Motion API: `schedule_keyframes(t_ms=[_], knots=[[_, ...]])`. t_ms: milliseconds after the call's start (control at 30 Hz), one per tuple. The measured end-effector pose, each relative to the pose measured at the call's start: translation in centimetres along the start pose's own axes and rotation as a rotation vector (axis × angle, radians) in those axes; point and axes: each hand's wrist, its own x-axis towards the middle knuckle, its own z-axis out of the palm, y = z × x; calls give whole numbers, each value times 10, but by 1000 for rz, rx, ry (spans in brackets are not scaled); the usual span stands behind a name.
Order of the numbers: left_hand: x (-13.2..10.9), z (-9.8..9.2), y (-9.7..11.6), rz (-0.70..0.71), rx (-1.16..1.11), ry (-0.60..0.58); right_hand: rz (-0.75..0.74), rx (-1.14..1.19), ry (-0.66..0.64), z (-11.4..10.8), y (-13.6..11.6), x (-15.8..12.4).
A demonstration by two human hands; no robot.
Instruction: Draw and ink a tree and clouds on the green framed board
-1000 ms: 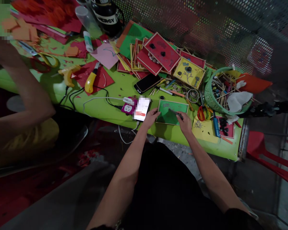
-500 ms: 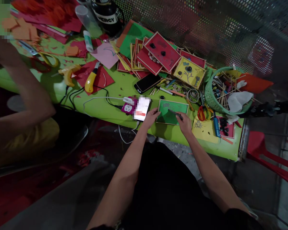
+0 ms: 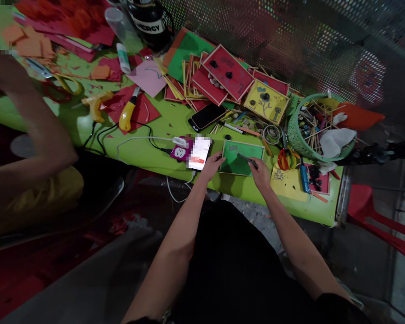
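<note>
A green card (image 3: pixel 238 167) edged with thin sticks lies near the table's front edge, with a small grey shape drawn at its upper left. My left hand (image 3: pixel 213 166) pinches the card's left edge between thumb and fingers. In my right hand (image 3: pixel 260 173) is a slim dark pen (image 3: pixel 245 158), its tip over the middle of the card; whether it touches is too small to tell. Just left of my left hand a lit phone (image 3: pixel 200 154) rests by a purple power socket (image 3: pixel 180 152). Red-and-yellow scissors (image 3: pixel 286 159) lie right of the card.
Framed cards (image 3: pixel 227 74) are piled behind, beside a dark phone (image 3: pixel 207 117). A green basket (image 3: pixel 300 143) of sticks stands right, near a yellow sheet (image 3: pixel 288 186) and a blue tool (image 3: pixel 304 177). Leftward are glue guns (image 3: pixel 126 116), cables and a co-worker's arm (image 3: pixel 37 121).
Almost nothing differs. Both hands keep their places on the card and the pen, with at most a tiny shift of the right hand.
</note>
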Motion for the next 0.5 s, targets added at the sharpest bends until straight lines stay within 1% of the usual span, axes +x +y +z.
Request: schedule_keyframes(t_ms=[500], knots=[[-1, 1, 3, -7, 0, 1, -5, -9, 4, -1, -2, 2]])
